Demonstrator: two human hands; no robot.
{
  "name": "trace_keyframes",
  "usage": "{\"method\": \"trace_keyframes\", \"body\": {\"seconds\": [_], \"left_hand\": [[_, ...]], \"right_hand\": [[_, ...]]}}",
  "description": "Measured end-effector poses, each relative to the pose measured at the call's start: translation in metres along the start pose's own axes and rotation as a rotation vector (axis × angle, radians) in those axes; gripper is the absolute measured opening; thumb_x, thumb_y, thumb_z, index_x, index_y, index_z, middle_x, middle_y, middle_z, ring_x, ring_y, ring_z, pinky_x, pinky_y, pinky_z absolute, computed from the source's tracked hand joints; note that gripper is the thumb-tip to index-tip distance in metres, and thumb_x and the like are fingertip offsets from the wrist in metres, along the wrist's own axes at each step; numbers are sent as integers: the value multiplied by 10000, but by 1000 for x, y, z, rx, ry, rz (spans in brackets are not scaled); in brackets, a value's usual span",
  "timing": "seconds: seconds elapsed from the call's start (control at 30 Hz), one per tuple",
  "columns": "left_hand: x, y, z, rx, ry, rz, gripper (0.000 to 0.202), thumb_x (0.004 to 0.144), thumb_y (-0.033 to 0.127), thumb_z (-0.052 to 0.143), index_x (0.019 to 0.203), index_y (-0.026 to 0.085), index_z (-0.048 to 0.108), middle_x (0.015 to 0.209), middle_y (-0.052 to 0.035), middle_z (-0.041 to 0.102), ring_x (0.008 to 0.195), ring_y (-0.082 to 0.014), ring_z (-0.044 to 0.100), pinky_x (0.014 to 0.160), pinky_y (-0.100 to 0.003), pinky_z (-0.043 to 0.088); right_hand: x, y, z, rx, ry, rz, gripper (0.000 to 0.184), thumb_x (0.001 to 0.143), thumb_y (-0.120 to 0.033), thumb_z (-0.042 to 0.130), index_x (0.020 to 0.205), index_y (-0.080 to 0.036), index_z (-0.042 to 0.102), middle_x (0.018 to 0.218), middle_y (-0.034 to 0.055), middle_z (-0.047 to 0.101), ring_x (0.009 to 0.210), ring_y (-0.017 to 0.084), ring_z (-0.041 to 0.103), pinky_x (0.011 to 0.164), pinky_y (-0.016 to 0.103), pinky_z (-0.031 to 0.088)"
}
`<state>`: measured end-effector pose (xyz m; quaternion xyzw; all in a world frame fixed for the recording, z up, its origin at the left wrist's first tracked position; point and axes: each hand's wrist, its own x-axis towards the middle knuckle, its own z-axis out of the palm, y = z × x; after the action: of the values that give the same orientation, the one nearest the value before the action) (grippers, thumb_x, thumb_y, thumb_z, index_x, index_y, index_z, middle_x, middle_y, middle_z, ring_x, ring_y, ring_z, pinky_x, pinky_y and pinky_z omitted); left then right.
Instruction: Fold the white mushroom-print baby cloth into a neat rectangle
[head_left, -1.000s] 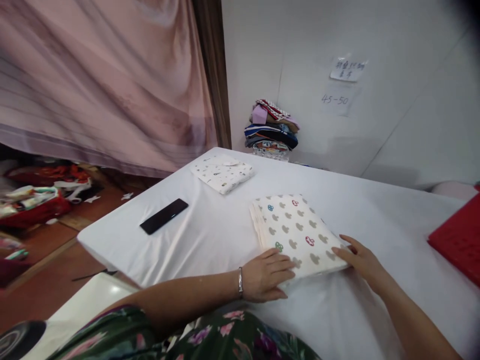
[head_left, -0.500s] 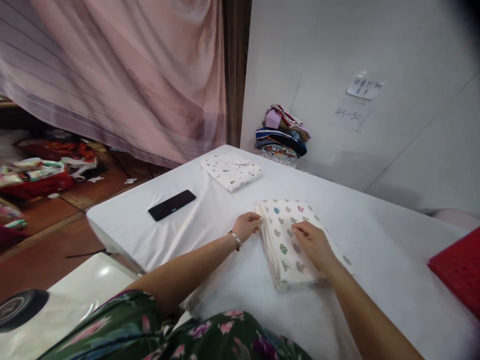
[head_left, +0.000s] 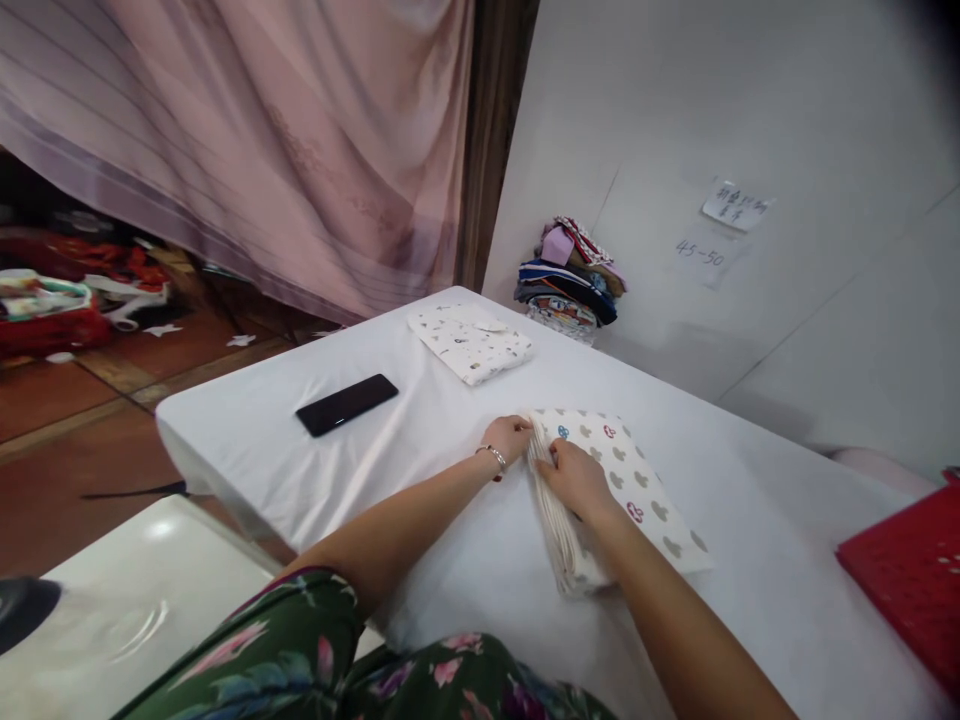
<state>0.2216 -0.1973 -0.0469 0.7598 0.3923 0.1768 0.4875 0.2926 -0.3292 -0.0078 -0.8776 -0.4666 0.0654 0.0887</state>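
A folded white cloth (head_left: 637, 480) with grey, red and blue mushroom-like prints lies on the white-covered table (head_left: 450, 560). Its layered folded edge faces left. My left hand (head_left: 510, 438), with a bracelet at the wrist, pinches the far left corner of this cloth. Close beside it, my right hand (head_left: 576, 475) has its fingers closed on the same left edge, its palm over the top face. Part of the print is hidden under my right hand and forearm. Farther back lies a second folded cloth (head_left: 472, 343), white with small dark prints.
A black phone (head_left: 347, 404) lies at the left of the table. Against the wall stands a stack of folded clothes (head_left: 568, 275). A red basket (head_left: 907, 570) is at the right edge. A white stool (head_left: 157, 600) stands lower left, and a pink curtain (head_left: 337, 150) hangs behind.
My right hand has moved left from the middle of the cloth to its layered left edge. My left hand stays at the far left corner. The view has shifted slightly.
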Motion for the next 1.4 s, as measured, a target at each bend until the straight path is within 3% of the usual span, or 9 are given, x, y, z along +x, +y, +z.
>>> {"method": "trace_keyframes", "body": {"seconds": [0.23, 0.43, 0.67, 0.9, 1.07, 1.4], "left_hand": [[-3, 4, 3, 80, 3, 0, 183, 726, 291, 572, 846, 205, 681, 846, -24, 686, 771, -155, 613, 675, -232, 429], [-2, 4, 1, 104, 41, -7, 227, 726, 343, 580, 892, 201, 642, 897, -35, 674, 806, -163, 605, 689, -242, 433], [-1, 8, 0, 110, 21, -15, 200, 743, 381, 550, 828, 215, 624, 874, -23, 673, 774, -165, 606, 647, -245, 431], [2, 9, 3, 193, 41, 42, 151, 745, 303, 525, 794, 202, 626, 890, -47, 669, 816, -183, 606, 674, -260, 428], [3, 8, 4, 268, 38, 97, 177, 754, 332, 506, 753, 205, 629, 846, -60, 671, 810, -205, 606, 692, -291, 435], [12, 6, -3, 155, -46, 5, 179, 726, 329, 510, 726, 198, 632, 718, -17, 664, 660, -138, 595, 542, -215, 398]], "right_hand": [[2, 3, -1, 29, 48, -1, 112, 791, -251, 470, 786, -179, 556, 727, 30, 605, 669, 151, 512, 552, 239, 249], [-1, 3, -4, 159, 61, -4, 118, 780, -238, 460, 742, -191, 562, 638, -6, 567, 597, 129, 485, 545, 222, 269], [0, 2, -2, 163, 61, -20, 95, 759, -220, 457, 727, -193, 543, 627, -13, 551, 586, 125, 470, 541, 219, 264], [1, 3, 1, 165, 62, -21, 98, 760, -243, 458, 706, -196, 525, 612, -21, 528, 577, 120, 458, 535, 220, 260], [1, 6, 7, 198, 68, -13, 106, 767, -276, 469, 745, -201, 541, 623, -26, 538, 576, 117, 463, 534, 219, 261], [-3, 0, 7, 204, 95, -10, 125, 766, -293, 484, 773, -199, 566, 614, -26, 535, 577, 119, 465, 550, 225, 280]]}}
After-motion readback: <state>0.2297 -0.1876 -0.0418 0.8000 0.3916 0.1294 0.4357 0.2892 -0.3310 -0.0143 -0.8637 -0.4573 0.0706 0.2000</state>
